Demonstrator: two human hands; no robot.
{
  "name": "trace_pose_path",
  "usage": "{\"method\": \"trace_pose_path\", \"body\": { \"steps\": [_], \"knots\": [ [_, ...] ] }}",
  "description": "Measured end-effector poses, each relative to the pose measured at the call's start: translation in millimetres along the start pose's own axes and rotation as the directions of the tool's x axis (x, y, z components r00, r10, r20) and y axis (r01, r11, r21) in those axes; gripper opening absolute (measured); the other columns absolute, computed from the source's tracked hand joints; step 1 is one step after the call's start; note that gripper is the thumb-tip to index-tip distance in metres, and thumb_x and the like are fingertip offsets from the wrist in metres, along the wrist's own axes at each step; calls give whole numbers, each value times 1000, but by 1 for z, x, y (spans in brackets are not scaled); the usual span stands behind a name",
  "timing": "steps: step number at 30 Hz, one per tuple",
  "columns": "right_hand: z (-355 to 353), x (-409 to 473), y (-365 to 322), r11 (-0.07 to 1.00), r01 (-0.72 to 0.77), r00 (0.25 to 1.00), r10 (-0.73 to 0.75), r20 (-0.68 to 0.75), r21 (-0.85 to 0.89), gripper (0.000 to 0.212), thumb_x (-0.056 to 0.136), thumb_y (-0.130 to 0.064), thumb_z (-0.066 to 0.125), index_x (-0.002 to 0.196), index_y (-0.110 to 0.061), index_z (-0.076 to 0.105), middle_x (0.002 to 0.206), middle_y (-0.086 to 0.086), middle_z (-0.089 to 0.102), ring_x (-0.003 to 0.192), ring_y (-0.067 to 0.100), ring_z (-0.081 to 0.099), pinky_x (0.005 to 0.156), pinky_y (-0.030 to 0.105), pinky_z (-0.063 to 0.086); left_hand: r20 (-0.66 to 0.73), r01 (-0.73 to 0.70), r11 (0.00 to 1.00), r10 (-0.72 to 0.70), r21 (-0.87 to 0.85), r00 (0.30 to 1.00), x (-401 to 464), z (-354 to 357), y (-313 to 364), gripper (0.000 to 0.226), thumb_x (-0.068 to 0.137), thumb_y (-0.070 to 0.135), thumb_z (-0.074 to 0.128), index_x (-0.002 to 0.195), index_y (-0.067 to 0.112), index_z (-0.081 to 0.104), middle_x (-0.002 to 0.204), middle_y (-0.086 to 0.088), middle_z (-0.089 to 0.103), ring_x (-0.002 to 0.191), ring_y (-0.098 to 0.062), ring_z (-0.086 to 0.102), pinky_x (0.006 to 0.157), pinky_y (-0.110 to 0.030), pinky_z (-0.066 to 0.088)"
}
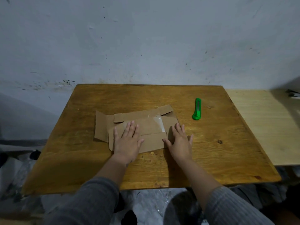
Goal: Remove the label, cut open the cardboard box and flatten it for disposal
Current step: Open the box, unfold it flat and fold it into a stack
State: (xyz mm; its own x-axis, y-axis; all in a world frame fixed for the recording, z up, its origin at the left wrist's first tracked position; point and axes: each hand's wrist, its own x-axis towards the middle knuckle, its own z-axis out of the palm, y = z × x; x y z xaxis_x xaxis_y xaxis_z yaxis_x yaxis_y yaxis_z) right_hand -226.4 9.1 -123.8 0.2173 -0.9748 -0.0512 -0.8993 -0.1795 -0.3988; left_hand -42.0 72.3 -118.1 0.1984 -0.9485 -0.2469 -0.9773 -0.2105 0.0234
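Observation:
A brown cardboard box (146, 125) lies flattened on the wooden table (90, 163), its flaps spread left and back. A strip of clear tape (158, 121) shines on its right part. My left hand (127, 140) rests palm down, fingers spread, on the box's left half. My right hand (179, 140) lies flat on the box's right edge, partly over the table. A green utility knife (197, 109) sits alone on the table, to the right of the box and behind my right hand. No label is visible.
A pale wall (146, 46) rises right behind the table. A lighter wooden surface (263, 124) adjoins the table on the right. Crumpled plastic and dark items (19, 169) lie on the floor at the left and below the front edge.

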Motion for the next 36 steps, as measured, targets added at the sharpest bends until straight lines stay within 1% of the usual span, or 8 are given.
{"method": "trace_pose_path", "body": {
  "steps": [4,8,12,18,24,27,31,36],
  "knots": [
    [-6,5,14,992,-122,991,123,-58,16,67,94,-44,45,149,-14,21,159,3,16,148,19,3,117,49,-2,-61,-9,998,6,-61,998,-2,14,-2,57,101,43,6,151,21,-12,158,2,-22,144,-14,-23,115,-59,-8],
    [-14,0,32,971,-211,954,229,-193,113,44,96,-31,48,136,-12,48,139,9,50,130,25,38,107,39,31,-116,-22,991,7,-132,993,-1,23,-3,55,101,40,6,151,22,-8,159,3,-19,144,-11,-22,115,-59,-7],
    [-10,0,30,964,-192,961,223,-163,186,37,95,-28,51,128,-12,57,128,9,57,120,25,44,101,37,36,-118,-22,989,5,-148,993,1,25,-4,54,101,39,6,151,23,-9,158,5,-21,144,-10,-23,114,-59,-10],
    [-6,17,19,930,-238,961,266,-69,280,41,95,-25,51,133,-9,51,129,12,56,121,28,45,100,38,38,-123,-8,987,-12,-162,992,2,28,-3,55,100,39,5,151,22,-9,158,5,-21,144,-10,-23,113,-59,-13],
    [-13,23,8,761,-286,933,360,-11,582,38,92,-17,56,130,-16,56,127,8,60,113,21,56,96,41,49,-128,-9,987,-12,-163,992,1,28,-2,54,100,39,4,149,22,-12,158,5,-22,143,-9,-24,113,-59,-14],
    [-18,17,4,721,-237,940,339,-33,651,35,92,-15,57,126,-23,60,127,2,61,106,12,56,93,40,52,-122,-6,988,-13,-156,992,0,26,-2,54,100,39,3,150,23,-12,157,5,-23,143,-9,-24,114,-58,-13],
    [-20,8,-6,665,-170,961,276,-28,727,34,93,-11,54,126,-19,60,131,-1,60,123,13,53,100,31,48,-116,-8,990,-9,-142,993,0,24,-2,54,101,38,5,150,22,-11,158,5,-22,144,-10,-24,114,-58,-12],
    [-17,0,-22,752,-54,998,70,2,657,37,93,-15,55,130,-18,55,134,-2,56,121,0,44,101,17,37,-109,-14,989,-3,-147,994,-1,22,-2,55,101,39,8,152,22,-7,159,4,-20,144,-11,-22,115,-59,-10]
  ]
}}
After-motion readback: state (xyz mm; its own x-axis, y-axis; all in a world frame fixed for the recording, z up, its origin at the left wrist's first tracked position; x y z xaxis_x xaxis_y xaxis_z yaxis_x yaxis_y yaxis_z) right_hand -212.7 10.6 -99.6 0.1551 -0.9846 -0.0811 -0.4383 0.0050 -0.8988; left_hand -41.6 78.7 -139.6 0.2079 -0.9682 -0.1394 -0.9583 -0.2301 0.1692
